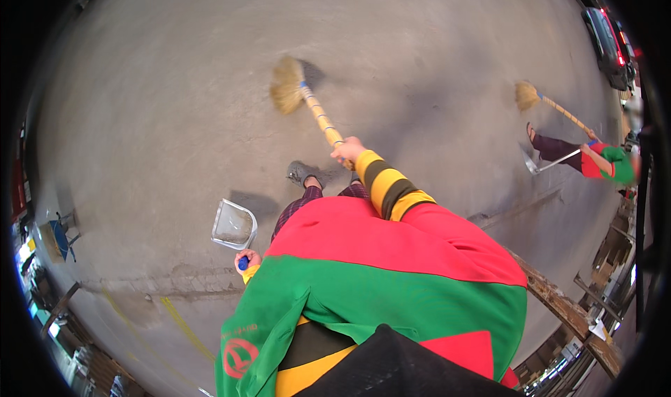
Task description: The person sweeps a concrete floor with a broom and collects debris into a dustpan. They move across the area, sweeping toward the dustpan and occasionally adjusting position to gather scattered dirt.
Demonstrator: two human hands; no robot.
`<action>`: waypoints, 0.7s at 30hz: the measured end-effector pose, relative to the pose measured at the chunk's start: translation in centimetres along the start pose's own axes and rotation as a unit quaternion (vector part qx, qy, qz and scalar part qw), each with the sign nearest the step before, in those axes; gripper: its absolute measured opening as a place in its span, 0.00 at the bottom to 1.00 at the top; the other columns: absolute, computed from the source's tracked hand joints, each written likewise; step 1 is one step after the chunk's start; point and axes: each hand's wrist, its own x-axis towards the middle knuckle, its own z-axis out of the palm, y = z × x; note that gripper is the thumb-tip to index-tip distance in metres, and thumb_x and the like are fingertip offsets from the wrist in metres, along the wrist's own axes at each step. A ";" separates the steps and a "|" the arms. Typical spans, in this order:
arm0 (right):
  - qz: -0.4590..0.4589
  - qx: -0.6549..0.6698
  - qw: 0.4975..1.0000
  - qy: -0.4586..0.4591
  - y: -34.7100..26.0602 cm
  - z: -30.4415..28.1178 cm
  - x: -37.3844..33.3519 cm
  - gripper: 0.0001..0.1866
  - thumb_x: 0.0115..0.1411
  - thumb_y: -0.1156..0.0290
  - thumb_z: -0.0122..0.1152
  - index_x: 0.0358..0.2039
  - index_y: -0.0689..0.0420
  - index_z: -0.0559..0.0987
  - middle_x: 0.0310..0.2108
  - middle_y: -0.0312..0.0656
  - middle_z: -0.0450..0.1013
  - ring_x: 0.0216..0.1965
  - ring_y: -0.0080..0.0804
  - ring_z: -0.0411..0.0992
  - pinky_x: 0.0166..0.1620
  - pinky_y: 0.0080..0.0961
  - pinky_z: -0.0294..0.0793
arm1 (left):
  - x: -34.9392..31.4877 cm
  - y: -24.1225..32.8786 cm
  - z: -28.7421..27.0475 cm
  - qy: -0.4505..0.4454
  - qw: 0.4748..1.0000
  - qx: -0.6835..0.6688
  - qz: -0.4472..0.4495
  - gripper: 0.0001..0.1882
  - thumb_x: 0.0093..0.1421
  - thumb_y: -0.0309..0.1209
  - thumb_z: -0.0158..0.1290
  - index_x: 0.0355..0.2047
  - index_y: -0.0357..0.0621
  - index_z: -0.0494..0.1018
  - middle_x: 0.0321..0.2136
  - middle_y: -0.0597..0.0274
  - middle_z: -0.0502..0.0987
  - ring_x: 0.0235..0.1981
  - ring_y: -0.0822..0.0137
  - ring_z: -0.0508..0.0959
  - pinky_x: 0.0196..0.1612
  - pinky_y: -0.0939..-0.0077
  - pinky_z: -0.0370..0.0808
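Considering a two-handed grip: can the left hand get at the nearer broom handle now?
Probably not without letting go first: the left hand is wrapped around a blue grip, apparently of the dustpan. The nearer broom handle looks unobstructed beyond the right hand.

Soft shadows cross the floor, the bristles blur, and edges bend.

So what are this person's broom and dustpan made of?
Broom head: probably dried grass, matt, straw-coloured, fanning out. Its handle: perhaps bamboo or wood, pale yellow with dark bands. Dustpan: metal or plastic, pale grey, slightly shiny; I cannot tell which.
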 end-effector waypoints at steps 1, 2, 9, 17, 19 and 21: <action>0.005 0.013 1.000 -0.012 2.1 -1.8 -0.6 0.11 0.40 0.75 0.65 0.25 0.63 0.74 0.17 0.41 0.70 0.16 0.29 0.68 0.18 0.28 0.65 | -0.4 -0.8 -0.1 -0.021 1.000 0.007 -0.009 0.08 0.40 0.25 0.50 0.15 0.46 0.60 0.13 0.69 0.65 0.14 0.75 0.64 0.17 0.82 0.54; 0.024 0.071 0.997 0.008 4.1 -3.2 -1.1 0.10 0.41 0.74 0.64 0.24 0.63 0.74 0.16 0.40 0.69 0.16 0.29 0.67 0.19 0.29 0.65 | -0.2 -1.8 0.4 -0.003 0.999 0.032 -0.014 0.09 0.40 0.25 0.50 0.15 0.46 0.59 0.13 0.69 0.65 0.14 0.75 0.64 0.17 0.82 0.54; 0.101 0.241 0.963 0.067 20.7 -17.1 -7.7 0.07 0.46 0.75 0.61 0.21 0.64 0.72 0.15 0.41 0.68 0.12 0.28 0.65 0.15 0.26 0.64 | -1.7 -11.5 2.5 -0.012 0.997 -0.072 -0.010 0.09 0.45 0.24 0.48 0.15 0.46 0.58 0.12 0.70 0.61 0.14 0.74 0.67 0.17 0.82 0.55; 0.012 0.231 0.967 0.108 28.8 -22.7 -15.2 0.06 0.43 0.80 0.60 0.23 0.66 0.71 0.15 0.40 0.67 0.14 0.28 0.67 0.16 0.26 0.65 | -1.5 -21.6 5.6 0.004 0.984 -0.110 -0.140 0.09 0.47 0.26 0.48 0.24 0.41 0.58 0.14 0.70 0.64 0.13 0.78 0.67 0.16 0.84 0.53; 0.002 0.185 0.978 0.092 29.8 -23.1 -18.6 0.09 0.41 0.81 0.61 0.25 0.65 0.72 0.17 0.38 0.68 0.15 0.25 0.67 0.19 0.24 0.66 | -1.4 -23.4 5.6 0.004 0.983 -0.108 -0.151 0.10 0.47 0.25 0.48 0.26 0.39 0.57 0.16 0.69 0.63 0.13 0.79 0.68 0.15 0.84 0.52; -0.005 0.187 0.982 0.039 30.5 -23.9 -21.4 0.10 0.41 0.81 0.61 0.26 0.64 0.72 0.17 0.38 0.68 0.15 0.24 0.67 0.18 0.23 0.66 | -1.5 -25.0 5.5 -0.008 0.980 -0.101 -0.171 0.11 0.46 0.24 0.48 0.27 0.38 0.56 0.16 0.68 0.63 0.13 0.78 0.68 0.15 0.84 0.52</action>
